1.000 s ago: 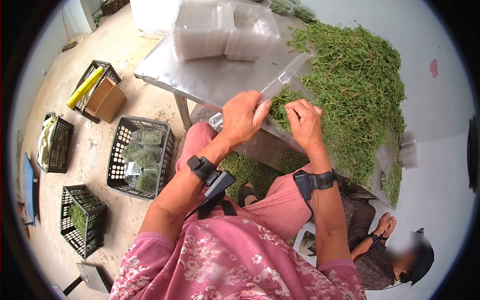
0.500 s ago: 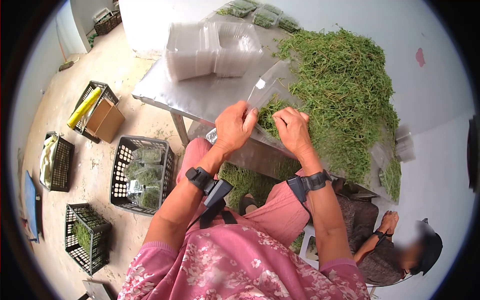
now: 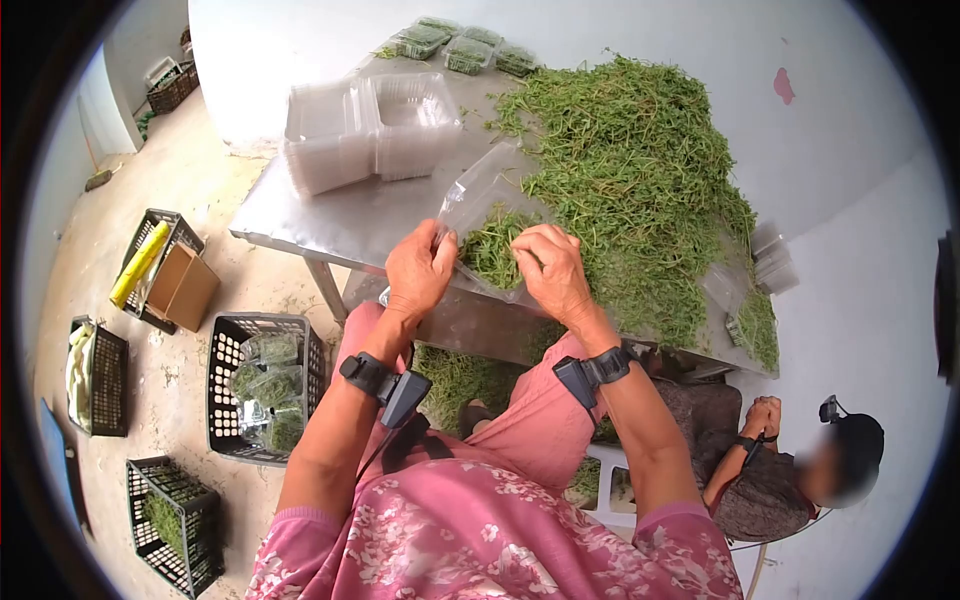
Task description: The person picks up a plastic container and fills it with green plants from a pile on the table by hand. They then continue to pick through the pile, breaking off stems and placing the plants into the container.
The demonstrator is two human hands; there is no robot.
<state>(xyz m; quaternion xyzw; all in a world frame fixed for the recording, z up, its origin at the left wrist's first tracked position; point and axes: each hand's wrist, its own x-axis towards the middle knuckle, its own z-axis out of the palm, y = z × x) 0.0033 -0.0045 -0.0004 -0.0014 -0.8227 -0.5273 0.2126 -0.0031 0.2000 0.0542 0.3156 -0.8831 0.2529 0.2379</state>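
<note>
A clear plastic clamshell box [image 3: 478,190] lies at the table's near edge with its lid raised away from me. Leafy green stems [image 3: 492,249] fill its lower half. My left hand [image 3: 421,268] is closed on the box's left rim, thumb against the plastic. At the right side of the box, my right hand [image 3: 553,268] has its fingers curled in against the greens; whatever they pinch is hidden. Just beyond it spreads a large heap of the same greens [image 3: 630,170].
Stacked empty clamshell boxes [image 3: 330,140] stand on the metal table [image 3: 265,215], with several filled boxes [image 3: 465,55] at its far end. A black crate [image 3: 215,400] of packed boxes sits on the floor at left. Another person [image 3: 765,480] sits at right, hands together.
The view has shifted, so the table sits further left. My left hand still grips the box rim. My right hand's fingers have moved in over the greens.
</note>
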